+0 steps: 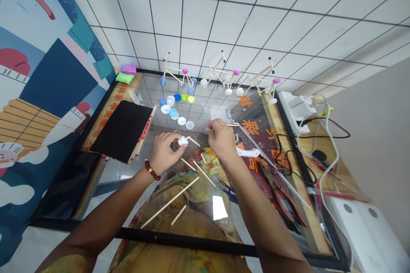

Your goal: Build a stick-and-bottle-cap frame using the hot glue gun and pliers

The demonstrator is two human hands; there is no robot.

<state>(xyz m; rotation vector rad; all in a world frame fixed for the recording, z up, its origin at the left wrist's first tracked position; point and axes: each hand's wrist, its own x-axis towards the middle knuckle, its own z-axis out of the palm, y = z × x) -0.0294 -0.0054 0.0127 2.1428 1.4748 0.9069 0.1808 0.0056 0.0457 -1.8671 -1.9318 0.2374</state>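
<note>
Between the thumb and fingers of my left hand (166,149) is a small white cap-like piece (183,140), held above the glass tabletop. A thin stick piece (194,141) shows just right of it; whether they are joined I cannot tell. My right hand (221,138) is apart from it on the right, fingers curled together, their tips hiding anything they grip. Below and between the hands lie several wooden sticks, including a long one (170,201) and a thinner one (205,172). Bottle caps in white, blue, green and yellow, such as this white cap (181,121), are grouped beyond my left hand.
Three stick models with cap wheels and pink tops, one in the middle (221,72), stand along the back. A black board (123,130) lies left. To the right are red-handled pliers (283,200), a white-handled tool (248,152), a long clear strip (275,166) and cables (329,153).
</note>
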